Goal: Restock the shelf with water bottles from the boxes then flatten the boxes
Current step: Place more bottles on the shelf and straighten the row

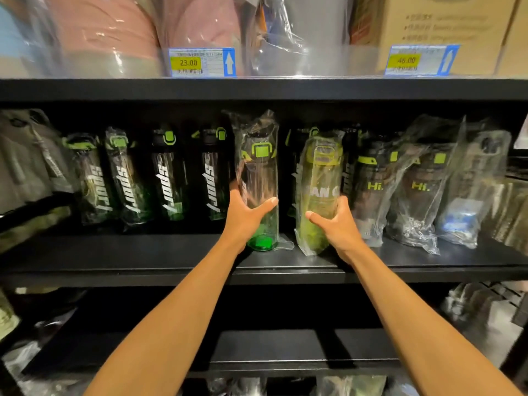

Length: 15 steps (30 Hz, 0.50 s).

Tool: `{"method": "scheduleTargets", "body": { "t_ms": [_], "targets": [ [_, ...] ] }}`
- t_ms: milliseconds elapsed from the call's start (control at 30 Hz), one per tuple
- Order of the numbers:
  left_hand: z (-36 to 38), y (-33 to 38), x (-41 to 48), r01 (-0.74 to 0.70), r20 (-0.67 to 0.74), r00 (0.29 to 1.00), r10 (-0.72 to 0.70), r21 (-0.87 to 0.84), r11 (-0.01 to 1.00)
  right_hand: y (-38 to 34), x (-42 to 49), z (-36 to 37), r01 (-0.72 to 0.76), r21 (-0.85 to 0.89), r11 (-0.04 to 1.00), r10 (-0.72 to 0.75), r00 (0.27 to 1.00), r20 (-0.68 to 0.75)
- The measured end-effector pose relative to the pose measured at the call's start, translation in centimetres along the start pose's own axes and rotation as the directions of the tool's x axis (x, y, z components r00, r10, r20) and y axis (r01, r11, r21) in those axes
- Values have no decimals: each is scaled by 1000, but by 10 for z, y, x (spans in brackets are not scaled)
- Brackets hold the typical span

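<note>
Your left hand (245,217) grips a bagged dark green bottle (258,178), your right hand (338,228) a lime bottle (318,187), both standing on the shelf (171,270); restocking looks well along; boxes out of view, flattening not yet done

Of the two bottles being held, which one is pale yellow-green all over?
The yellow-green bottle in the right hand. The dark bottle in the left hand is smoky with only a green base.
</note>
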State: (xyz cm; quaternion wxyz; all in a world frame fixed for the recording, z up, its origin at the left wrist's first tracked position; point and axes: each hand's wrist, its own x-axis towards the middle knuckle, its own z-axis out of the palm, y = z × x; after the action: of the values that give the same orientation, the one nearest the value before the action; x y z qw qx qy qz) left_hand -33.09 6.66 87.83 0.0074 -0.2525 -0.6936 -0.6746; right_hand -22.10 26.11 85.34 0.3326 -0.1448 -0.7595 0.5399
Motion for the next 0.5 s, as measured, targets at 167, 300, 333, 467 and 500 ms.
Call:
{"method": "scheduleTargets", "body": {
  "t_ms": [167, 300, 333, 467, 500],
  "targets": [
    [2, 2, 2, 36, 48, 998, -38, 43, 998, -4, 8, -1, -73, -57, 996, 74, 997, 28],
    [-8, -5, 4, 59, 141, 987, -72, 91, 994, -1, 12, -8, -72, -115, 991, 76, 997, 34],
    [-12, -9, 5, 75, 170, 981, -90, 90, 993, -1, 12, -11, -73, -135, 988, 80, 996, 45],
    [-20, -18, 6, 81, 216, 970, -108, 128, 988, -2, 9, -16, -64, -169, 983, 85, 989, 120],
    [-20, -17, 5, 85, 224, 967, -117, 146, 986, -1, 8, -16, -68, -186, 980, 94, 987, 133]
  ]
}}
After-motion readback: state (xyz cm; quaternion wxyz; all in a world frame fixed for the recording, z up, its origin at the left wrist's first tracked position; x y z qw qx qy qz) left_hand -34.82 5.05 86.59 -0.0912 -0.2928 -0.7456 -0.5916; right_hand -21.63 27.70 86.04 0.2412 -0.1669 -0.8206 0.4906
